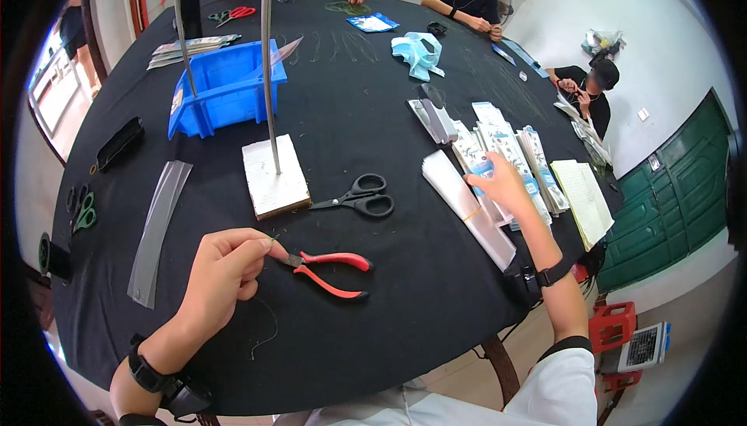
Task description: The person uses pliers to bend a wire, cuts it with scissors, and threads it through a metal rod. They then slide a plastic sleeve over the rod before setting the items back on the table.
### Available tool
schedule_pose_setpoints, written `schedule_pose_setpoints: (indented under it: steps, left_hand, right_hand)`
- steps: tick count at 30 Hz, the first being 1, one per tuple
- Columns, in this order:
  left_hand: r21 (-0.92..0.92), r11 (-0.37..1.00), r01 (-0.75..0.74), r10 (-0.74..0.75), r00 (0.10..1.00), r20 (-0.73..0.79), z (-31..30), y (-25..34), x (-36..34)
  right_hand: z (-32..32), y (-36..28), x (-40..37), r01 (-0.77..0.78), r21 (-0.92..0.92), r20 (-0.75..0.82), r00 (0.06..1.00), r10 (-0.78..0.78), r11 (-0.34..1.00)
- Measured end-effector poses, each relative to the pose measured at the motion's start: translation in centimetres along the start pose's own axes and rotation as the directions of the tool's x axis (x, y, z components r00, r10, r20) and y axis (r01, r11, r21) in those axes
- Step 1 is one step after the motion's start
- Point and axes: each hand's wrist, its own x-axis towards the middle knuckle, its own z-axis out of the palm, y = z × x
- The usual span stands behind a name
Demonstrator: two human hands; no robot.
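My left hand [226,270] is closed, thumb and forefinger pinched on a thin line [274,325] whose loose end curls down over the black cloth. Red-handled pliers [336,270] lie just right of those fingertips. Over the printed packaging cards [504,134] my right hand [498,185] reaches out with thumb and forefinger apart, fingertips at the cards' edge. Beside it lies a banded stack of clear plastic sleeves [469,210]. Black scissors [362,196] rest near a white block [272,177] with an upright metal rod.
A blue bin [222,87] stands behind the block. To the left are a clear strip [159,231] and green-handled scissors [84,214]. A stapler [437,119] and yellow notepad [582,200] lie right. Several people sit around the table's far side.
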Motion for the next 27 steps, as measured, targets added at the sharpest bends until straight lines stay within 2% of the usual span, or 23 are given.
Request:
schedule_pose_setpoints:
  steps: [1, 4, 6, 8, 10, 11, 14, 15, 18, 19, 20, 22, 25, 27]
  left_hand:
    - [0.004, 1.0, 0.0, 0.0, 1.0, 0.007, 0.0, 0.0, 0.1]
    - [0.022, 1.0, -0.006, 0.006, 1.0, 0.002, 0.0, 0.1, 0.0]
    - [0.004, 1.0, -0.006, 0.007, 1.0, -0.013, 0.0, 0.1, 0.0]
    - [-0.009, 1.0, -0.002, 0.002, 1.0, -0.021, 0.0, 0.1, 0.1]
    - [-0.016, 1.0, 0.002, -0.002, 1.0, -0.02, 0.1, 0.0, 0.2]
    - [-0.016, 1.0, 0.004, -0.004, 1.0, -0.016, 0.1, 0.0, 0.2]
    - [-0.007, 1.0, 0.004, -0.004, 1.0, -0.001, 0.0, 0.1, 0.1]
    - [0.002, 1.0, 0.002, -0.002, 1.0, 0.006, 0.0, 0.1, 0.1]
    - [-0.016, 1.0, 0.003, -0.002, 1.0, 0.014, 0.0, 0.2, 0.0]
    - [-0.024, 1.0, 0.009, -0.008, 1.0, 0.009, 0.0, 0.2, -0.1]
    - [-0.03, 1.0, 0.005, -0.004, 1.0, 0.012, -0.1, 0.2, -0.2]
    - [-0.048, 0.999, -0.01, 0.011, 0.999, 0.033, -0.2, 0.1, -0.1]
    - [-0.033, 0.999, -0.01, 0.011, 0.999, 0.032, -0.2, 0.1, -0.1]
    - [-0.031, 1.0, -0.007, 0.008, 0.999, 0.038, 0.0, 0.2, -0.1]
  right_hand:
    - [0.0, -0.2, -0.1, -0.023, 0.003, 0.001, 1.0, 0.023, 1.0]
    - [-0.4, -1.2, -0.7, -0.056, -0.074, -0.148, 0.988, 0.044, 0.996]
    - [-2.6, -1.3, -0.8, -0.033, -0.062, -0.157, 0.987, 0.023, 0.998]
    - [-4.1, 0.7, 0.0, 0.047, -0.005, -0.3, 0.953, -0.047, 0.999]
    - [-6.6, 1.9, 0.3, 0.006, 0.086, -0.333, 0.943, 0.023, 0.996]
    - [-6.1, 3.4, 0.5, 0.106, 0.001, -0.391, 0.915, -0.097, 0.994]
    - [-1.7, 9.6, 2.1, 0.087, -0.219, -0.068, 0.992, -0.104, 0.972]
    - [-0.1, 7.7, 0.3, -0.057, -0.31, -0.092, 0.995, 0.03, 0.949]
    - [-0.6, 10.9, 2.6, 0.095, -0.017, -0.034, 0.995, -0.095, 0.995]
    - [-1.3, 8.9, 1.8, 0.145, -0.045, -0.172, 0.973, -0.151, 0.988]
    - [-3.1, 6.4, 0.7, 0.137, -0.09, -0.173, 0.973, -0.151, 0.986]
    - [-4.9, 2.9, -0.8, 0.102, -0.039, -0.193, 0.975, -0.108, 0.994]
    - [-4.9, -1.6, -3.9, 0.229, -0.269, -0.12, 0.956, -0.268, 0.936]
    - [-4.4, -4.0, -5.3, 0.304, -0.443, -0.191, 0.887, -0.42, 0.843]
